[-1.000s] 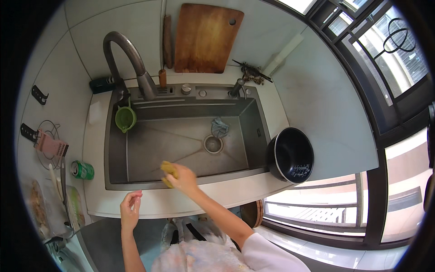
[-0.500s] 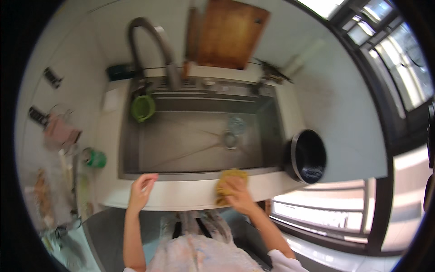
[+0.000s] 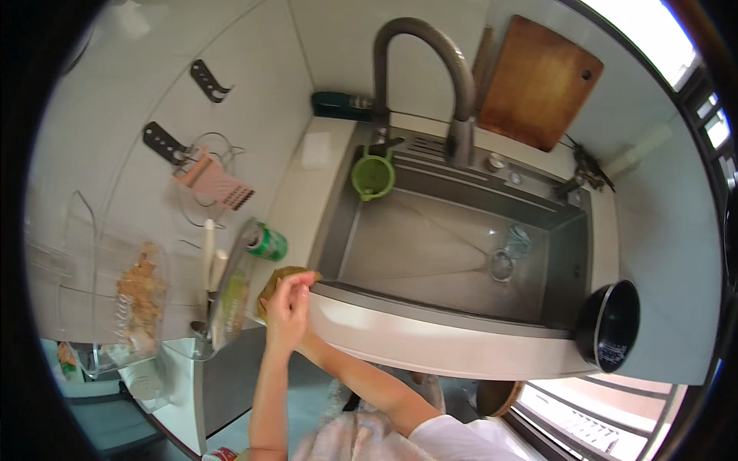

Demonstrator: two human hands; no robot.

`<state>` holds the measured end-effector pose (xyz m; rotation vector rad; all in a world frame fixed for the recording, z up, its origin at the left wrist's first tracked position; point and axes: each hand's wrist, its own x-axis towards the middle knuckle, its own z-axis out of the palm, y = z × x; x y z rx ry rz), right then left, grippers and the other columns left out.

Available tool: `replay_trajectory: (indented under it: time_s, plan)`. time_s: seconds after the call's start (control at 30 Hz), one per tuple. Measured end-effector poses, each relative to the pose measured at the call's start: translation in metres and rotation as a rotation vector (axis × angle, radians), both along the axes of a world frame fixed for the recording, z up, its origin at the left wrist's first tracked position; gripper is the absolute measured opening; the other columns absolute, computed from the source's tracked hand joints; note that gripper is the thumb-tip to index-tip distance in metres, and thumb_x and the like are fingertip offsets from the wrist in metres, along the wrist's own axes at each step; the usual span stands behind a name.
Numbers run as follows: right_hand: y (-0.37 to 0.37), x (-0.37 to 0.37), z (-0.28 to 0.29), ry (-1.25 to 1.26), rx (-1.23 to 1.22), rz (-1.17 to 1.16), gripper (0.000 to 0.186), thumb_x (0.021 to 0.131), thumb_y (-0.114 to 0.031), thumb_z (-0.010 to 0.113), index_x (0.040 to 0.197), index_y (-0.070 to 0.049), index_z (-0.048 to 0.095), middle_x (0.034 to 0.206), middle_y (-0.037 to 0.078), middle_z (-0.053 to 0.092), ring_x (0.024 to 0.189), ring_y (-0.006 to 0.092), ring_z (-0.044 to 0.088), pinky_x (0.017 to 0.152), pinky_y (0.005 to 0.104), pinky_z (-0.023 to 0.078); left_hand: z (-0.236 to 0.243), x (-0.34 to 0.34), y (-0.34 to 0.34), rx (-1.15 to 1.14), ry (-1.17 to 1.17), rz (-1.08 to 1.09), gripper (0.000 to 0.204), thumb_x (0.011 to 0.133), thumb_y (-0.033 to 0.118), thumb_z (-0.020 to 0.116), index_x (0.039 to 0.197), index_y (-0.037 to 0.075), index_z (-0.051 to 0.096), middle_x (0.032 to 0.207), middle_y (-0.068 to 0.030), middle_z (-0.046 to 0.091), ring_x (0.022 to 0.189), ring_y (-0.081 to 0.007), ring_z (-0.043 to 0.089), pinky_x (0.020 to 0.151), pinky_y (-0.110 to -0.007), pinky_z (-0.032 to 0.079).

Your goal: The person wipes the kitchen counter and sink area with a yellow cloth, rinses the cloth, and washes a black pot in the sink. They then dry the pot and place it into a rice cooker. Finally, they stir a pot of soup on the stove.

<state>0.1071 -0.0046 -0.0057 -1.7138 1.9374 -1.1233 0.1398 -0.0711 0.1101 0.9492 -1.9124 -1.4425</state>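
A yellow-brown sponge [image 3: 284,274] lies on the white counter [image 3: 296,196], at the front left corner of the steel sink [image 3: 430,257]. My right hand [image 3: 298,290] reaches across from the lower right and is closed on the sponge. My left hand [image 3: 278,323] comes up from below and sits right against the right hand; the two overlap, so its fingers are hard to make out. A green can [image 3: 267,242] stands just beyond the sponge.
A green cup [image 3: 373,175] hangs at the sink's back left under a grey tap [image 3: 430,54]. A wooden board [image 3: 538,81] leans on the wall. A black pot [image 3: 611,334] stands right. A glass lid [image 3: 227,296] and a clear food container [image 3: 131,296] stand left.
My right hand carried the sponge from inside the sink, over the front rim, to the counter left of the sink. My left hand moved in beside it. The view swung left.
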Motion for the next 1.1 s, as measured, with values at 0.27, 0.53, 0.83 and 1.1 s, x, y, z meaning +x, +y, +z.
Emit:
replay_trajectory:
  time_s: [0.27,0.53,0.83,1.1]
  plan:
    - [-0.012,-0.001,0.011,0.085,-0.001,0.345,0.066,0.078,-0.037,0.055,0.135,-0.008,0.036,0.142,0.017,0.028,0.134,0.0353,0.019,0.11,0.0516,0.01,-0.074,-0.026,-0.042,-0.073,-0.121,0.803,0.091,0.065,0.032,0.079,0.13,-0.005,0.027,0.132,-0.026,0.026,0.124,-0.0358,0.028,0.099,-0.046,0.029]
    - [-0.085,0.005,-0.016,-0.307,-0.093,0.259,0.062,0.081,-0.045,0.052,0.132,-0.014,0.04,0.144,0.013,0.026,0.134,0.0329,0.02,0.108,0.0514,0.013,-0.086,-0.064,-0.103,-0.307,-0.032,0.926,0.085,0.063,0.026,0.08,0.127,-0.004,0.034,0.123,-0.0229,0.043,0.112,-0.0344,0.045,0.096,-0.043,0.035]
    - [-0.163,-0.117,0.023,0.558,-0.081,0.058,0.056,0.082,-0.046,0.051,0.129,-0.016,0.044,0.142,0.012,0.032,0.134,0.0305,0.022,0.107,0.0566,0.01,0.002,-0.106,-0.052,-0.153,0.374,0.438,0.069,0.068,0.01,0.077,0.121,-0.005,0.036,0.115,-0.0153,0.048,0.102,-0.0204,0.05,0.089,-0.031,0.041]
    - [-0.136,-0.079,-0.016,-0.642,-0.208,-0.078,0.053,0.079,-0.043,0.053,0.126,-0.018,0.048,0.14,0.015,0.034,0.134,0.0342,0.021,0.104,0.0644,0.004,-0.002,-0.092,-0.05,-0.223,0.243,0.485,0.066,0.067,0.012,0.078,0.118,-0.003,0.038,0.113,-0.0136,0.049,0.106,-0.0214,0.049,0.093,-0.034,0.038]
